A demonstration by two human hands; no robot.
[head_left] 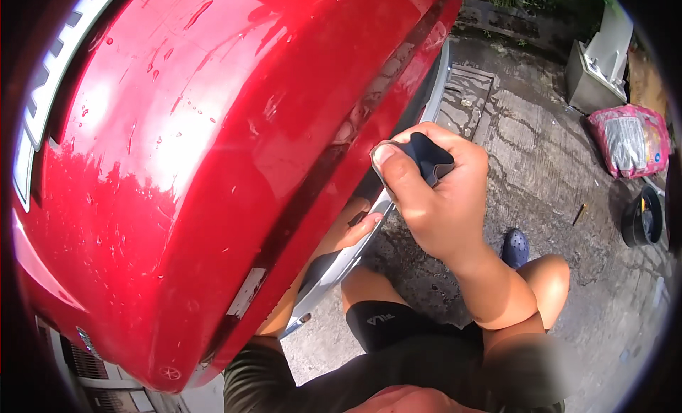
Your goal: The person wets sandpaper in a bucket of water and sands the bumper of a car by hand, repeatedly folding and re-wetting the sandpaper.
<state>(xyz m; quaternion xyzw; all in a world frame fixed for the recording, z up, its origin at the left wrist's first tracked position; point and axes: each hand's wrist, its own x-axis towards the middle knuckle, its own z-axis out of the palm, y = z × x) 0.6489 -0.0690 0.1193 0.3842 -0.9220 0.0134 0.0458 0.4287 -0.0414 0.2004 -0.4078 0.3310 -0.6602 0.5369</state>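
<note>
A glossy red car panel (234, 150), spotted with water drops, fills the left and middle of the view. Along its right edge runs a darker band with a pale patch (246, 293) in it. My right hand (444, 192) is raised just off that edge, thumb and fingers closed round a folded dark grey sheet of sandpaper (424, 157). Low beside the panel's edge, partly hidden by it, my left hand (349, 234) shows with some fingers stretched out near a silvery trim strip (334, 272). Nothing can be seen in it, though its palm is hidden.
Wet, rough concrete (518, 157) lies to the right. A pink-and-silver bag (629, 139), a black bucket (642, 217) and a grey block-like container (593, 75) stand at the far right. My blue clog (516, 248) is on the ground beyond my knee.
</note>
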